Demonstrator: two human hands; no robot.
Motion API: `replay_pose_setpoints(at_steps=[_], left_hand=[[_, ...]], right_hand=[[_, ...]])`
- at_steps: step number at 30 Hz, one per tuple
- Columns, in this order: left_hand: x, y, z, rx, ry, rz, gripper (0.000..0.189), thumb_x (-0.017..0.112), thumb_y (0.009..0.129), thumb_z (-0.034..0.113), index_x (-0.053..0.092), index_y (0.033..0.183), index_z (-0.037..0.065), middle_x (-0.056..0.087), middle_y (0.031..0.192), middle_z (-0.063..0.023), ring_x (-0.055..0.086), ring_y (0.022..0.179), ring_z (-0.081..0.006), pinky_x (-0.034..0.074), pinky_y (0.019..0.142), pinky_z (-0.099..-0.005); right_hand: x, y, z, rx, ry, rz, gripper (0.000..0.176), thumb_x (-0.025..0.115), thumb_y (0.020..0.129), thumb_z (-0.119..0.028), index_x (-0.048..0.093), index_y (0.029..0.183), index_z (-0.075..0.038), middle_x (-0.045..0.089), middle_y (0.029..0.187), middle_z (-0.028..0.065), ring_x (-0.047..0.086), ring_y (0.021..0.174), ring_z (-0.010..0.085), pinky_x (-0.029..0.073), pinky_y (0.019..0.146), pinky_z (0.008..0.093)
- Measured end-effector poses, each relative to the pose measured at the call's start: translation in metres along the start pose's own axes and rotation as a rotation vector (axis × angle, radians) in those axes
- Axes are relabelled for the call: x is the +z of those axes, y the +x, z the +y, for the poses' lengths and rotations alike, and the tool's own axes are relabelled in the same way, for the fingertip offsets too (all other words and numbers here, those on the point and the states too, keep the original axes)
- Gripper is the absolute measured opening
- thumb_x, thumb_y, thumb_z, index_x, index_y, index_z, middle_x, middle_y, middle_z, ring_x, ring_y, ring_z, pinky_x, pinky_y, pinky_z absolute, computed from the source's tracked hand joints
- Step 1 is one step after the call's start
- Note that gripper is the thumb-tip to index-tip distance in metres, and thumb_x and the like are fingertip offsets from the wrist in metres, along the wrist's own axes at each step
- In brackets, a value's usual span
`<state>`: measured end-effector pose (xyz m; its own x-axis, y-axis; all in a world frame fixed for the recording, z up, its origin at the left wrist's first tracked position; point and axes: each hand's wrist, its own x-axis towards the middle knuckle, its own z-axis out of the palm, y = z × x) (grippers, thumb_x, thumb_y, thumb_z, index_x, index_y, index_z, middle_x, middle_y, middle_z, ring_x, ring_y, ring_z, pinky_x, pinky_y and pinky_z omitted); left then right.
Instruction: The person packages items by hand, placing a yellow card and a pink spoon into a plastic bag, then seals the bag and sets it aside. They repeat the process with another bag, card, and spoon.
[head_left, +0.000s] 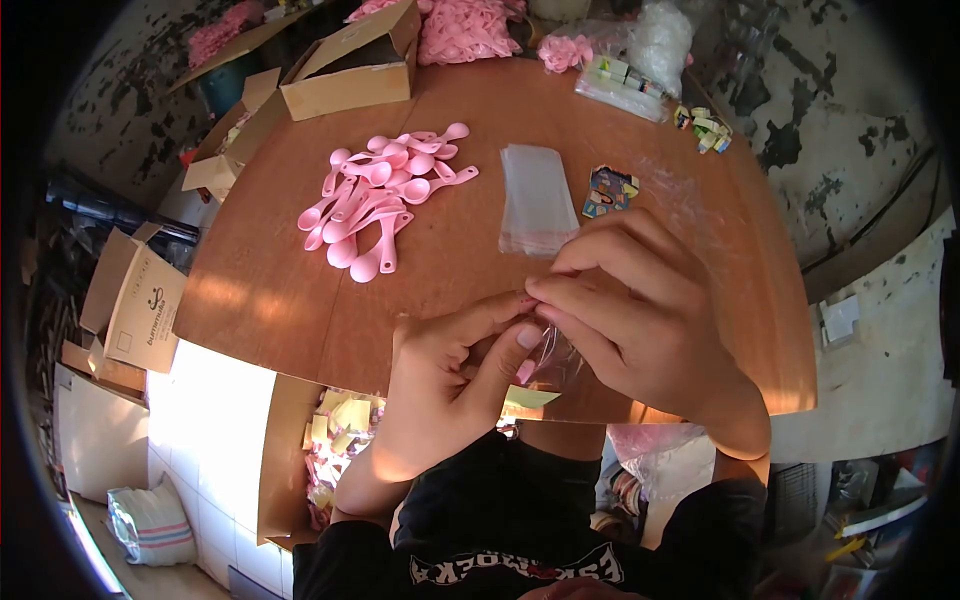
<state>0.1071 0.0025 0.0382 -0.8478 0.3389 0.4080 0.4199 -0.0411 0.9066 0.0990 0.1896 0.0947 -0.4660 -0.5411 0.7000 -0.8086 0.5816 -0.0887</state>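
Both hands meet over the table's near edge at a small clear plastic bag (562,362). My left hand (450,375) is closed on the bag, thumb and forefinger at its upper part. The fingertips of my right hand (640,310) pinch the bag's top edge beside the left forefinger. A bit of something pink (525,372) shows behind the left thumb; its shape is mostly hidden. Below it lies a yellow-green slip (532,397). Beyond the hands are a stack of clear bags (537,200), a pile of printed cards (608,190) and a heap of pink spoons (385,190).
The brown table (260,290) has a curved edge. At its back stand an open carton (350,85), a bag of pink spoons (465,35) and a plastic pack of small boxes (625,90). A box of yellow slips (340,425) sits under the near edge.
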Motion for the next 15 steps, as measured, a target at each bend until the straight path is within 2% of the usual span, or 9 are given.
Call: replay_pose_setpoints(at_steps=[3, 4, 5, 6, 8, 10, 12, 13, 15], left_hand=[[0.005, 0.000, 0.012, -0.013, -0.038, 0.013, 0.028, 0.060, 0.088, -0.004, 0.061, 0.116, -0.008, 0.072, 0.088, -0.0139, 0.071, 0.078, -0.0149, 0.056, 0.064, -0.0276], [0.004, 0.001, 0.019, -0.007, 0.090, -0.028, 0.029, 0.061, 0.086, -0.006, 0.062, 0.115, -0.007, 0.072, 0.086, -0.0138, 0.071, 0.079, -0.0164, 0.056, 0.064, -0.0287], [0.003, 0.002, 0.022, 0.000, 0.216, -0.071, 0.031, 0.061, 0.084, -0.007, 0.062, 0.115, -0.006, 0.072, 0.084, -0.0137, 0.072, 0.079, -0.0179, 0.056, 0.065, -0.0297], [0.002, 0.003, 0.021, -0.001, 0.213, -0.085, 0.031, 0.061, 0.084, -0.007, 0.062, 0.115, -0.006, 0.072, 0.084, -0.0137, 0.072, 0.079, -0.0179, 0.056, 0.065, -0.0297], [0.001, 0.004, 0.018, 0.093, 0.373, -0.143, 0.032, 0.062, 0.081, -0.009, 0.063, 0.113, -0.005, 0.071, 0.082, -0.0147, 0.073, 0.079, -0.0195, 0.056, 0.066, -0.0292], [0.004, 0.001, 0.017, 0.084, 0.347, -0.141, 0.033, 0.061, 0.080, -0.010, 0.064, 0.113, -0.005, 0.071, 0.083, -0.0149, 0.073, 0.078, -0.0194, 0.056, 0.067, -0.0288], [0.007, -0.001, 0.016, 0.074, 0.323, -0.130, 0.034, 0.061, 0.080, -0.011, 0.064, 0.113, -0.005, 0.071, 0.084, -0.0152, 0.073, 0.078, -0.0193, 0.056, 0.067, -0.0284], [0.008, -0.002, 0.015, 0.080, 0.264, -0.107, 0.031, 0.061, 0.082, -0.010, 0.065, 0.112, -0.005, 0.071, 0.085, -0.0160, 0.072, 0.076, -0.0192, 0.056, 0.065, -0.0288], [0.009, -0.006, 0.010, 0.082, 0.202, -0.086, 0.029, 0.060, 0.083, -0.009, 0.065, 0.111, -0.005, 0.072, 0.085, -0.0167, 0.072, 0.075, -0.0190, 0.056, 0.064, -0.0291]], right_hand=[[0.001, -0.002, -0.009, -0.080, -0.240, -0.035, 0.025, 0.073, 0.059, -0.006, 0.067, 0.082, 0.000, 0.060, 0.083, 0.0080, 0.060, 0.079, 0.0242, 0.048, 0.064, 0.0351], [-0.002, -0.003, -0.013, -0.121, -0.383, -0.066, 0.026, 0.070, 0.057, -0.007, 0.066, 0.081, 0.001, 0.059, 0.083, 0.0079, 0.060, 0.079, 0.0241, 0.048, 0.064, 0.0357], [-0.009, -0.004, -0.015, -0.128, -0.407, -0.186, 0.027, 0.067, 0.054, -0.011, 0.064, 0.078, 0.002, 0.057, 0.082, 0.0077, 0.059, 0.078, 0.0235, 0.047, 0.062, 0.0361], [-0.011, -0.005, -0.015, -0.114, -0.412, -0.186, 0.027, 0.067, 0.054, -0.011, 0.064, 0.078, 0.002, 0.057, 0.082, 0.0077, 0.059, 0.078, 0.0235, 0.047, 0.062, 0.0361], [-0.012, -0.004, -0.014, -0.122, -0.357, -0.166, 0.025, 0.067, 0.052, -0.012, 0.061, 0.073, 0.000, 0.056, 0.080, 0.0066, 0.057, 0.075, 0.0227, 0.046, 0.060, 0.0357], [-0.014, 0.000, -0.007, -0.061, -0.274, -0.118, 0.020, 0.068, 0.052, -0.005, 0.058, 0.069, -0.001, 0.055, 0.077, 0.0064, 0.055, 0.070, 0.0220, 0.044, 0.059, 0.0345], [-0.020, 0.000, 0.001, 0.068, 0.032, -0.112, 0.017, 0.065, 0.053, 0.004, 0.058, 0.068, -0.001, 0.055, 0.075, 0.0073, 0.054, 0.067, 0.0227, 0.043, 0.059, 0.0321], [-0.021, -0.001, 0.001, 0.228, 0.207, -0.114, 0.016, 0.061, 0.057, 0.010, 0.057, 0.068, -0.001, 0.056, 0.073, 0.0081, 0.054, 0.065, 0.0202, 0.044, 0.060, 0.0289], [-0.027, -0.002, 0.010, 0.290, 0.255, -0.032, 0.011, 0.062, 0.062, 0.007, 0.058, 0.067, -0.002, 0.057, 0.074, 0.0071, 0.054, 0.067, 0.0185, 0.044, 0.063, 0.0286]])
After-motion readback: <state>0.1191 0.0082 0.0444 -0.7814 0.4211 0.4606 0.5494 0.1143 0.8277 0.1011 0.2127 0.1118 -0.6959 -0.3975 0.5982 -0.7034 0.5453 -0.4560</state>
